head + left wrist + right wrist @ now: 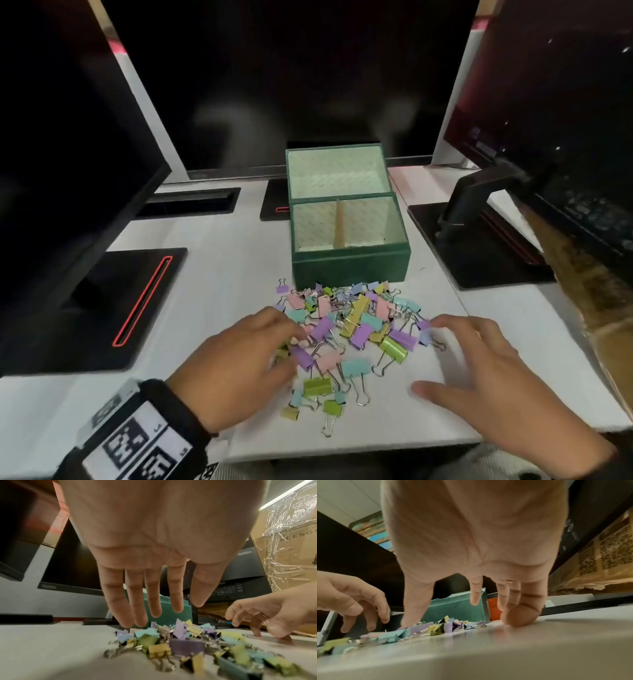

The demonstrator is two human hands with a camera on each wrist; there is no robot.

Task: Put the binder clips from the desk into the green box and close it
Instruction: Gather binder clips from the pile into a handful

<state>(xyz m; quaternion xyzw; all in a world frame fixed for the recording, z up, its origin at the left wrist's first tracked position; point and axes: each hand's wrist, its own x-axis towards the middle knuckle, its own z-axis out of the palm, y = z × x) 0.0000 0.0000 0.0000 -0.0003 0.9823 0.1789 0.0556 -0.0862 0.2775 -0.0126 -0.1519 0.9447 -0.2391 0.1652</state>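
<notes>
A heap of pastel binder clips (346, 329) lies on the white desk just in front of the green box (349, 263). The box stands open, its lid (337, 173) tipped back and a divider inside; both compartments look bare. My left hand (239, 363) hovers over the heap's left edge, fingers straight and spread (137, 599) above the clips (180, 642). My right hand (479, 377) sits at the heap's right edge, fingers spread, fingertips (513, 619) touching the desk beside the clips (436, 627). Neither hand holds a clip.
Three dark monitors ring the desk: left (68, 154), centre (291, 75), right (555, 113). Their black bases (137, 305) (479, 246) flank the box. A cable slot (191, 202) lies at the back left. A wrapped cardboard box (291, 540) stands at the right.
</notes>
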